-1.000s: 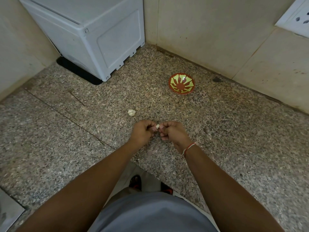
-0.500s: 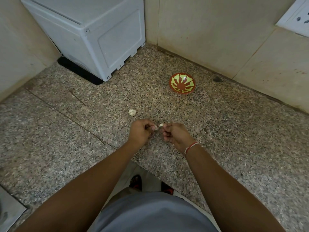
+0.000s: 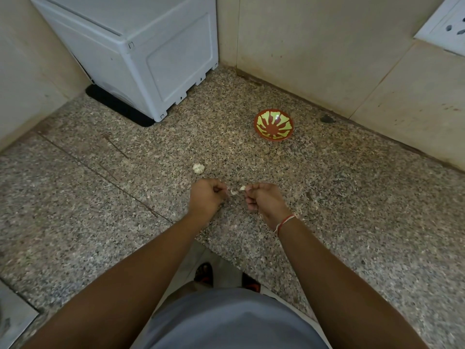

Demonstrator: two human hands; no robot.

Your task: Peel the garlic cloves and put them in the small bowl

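Observation:
My right hand (image 3: 264, 201) pinches a small white garlic clove (image 3: 242, 188) at its fingertips above the granite counter (image 3: 352, 197). My left hand (image 3: 206, 197) pinches a thin strip of garlic skin (image 3: 233, 191) a short gap to the left of the clove. A garlic bulb (image 3: 198, 168) lies on the counter just beyond my left hand. The small red bowl (image 3: 273, 125) with a yellow-green pattern stands farther back to the right, and nothing shows inside it.
A white box-shaped appliance (image 3: 141, 54) fills the back left corner on a black mat. Tiled walls close the back and the left side. A white socket plate (image 3: 448, 26) hangs at the upper right. The counter's front edge runs below my forearms.
My hands have drawn apart. The clove stays with the right hand and a strip of skin has come away in the left.

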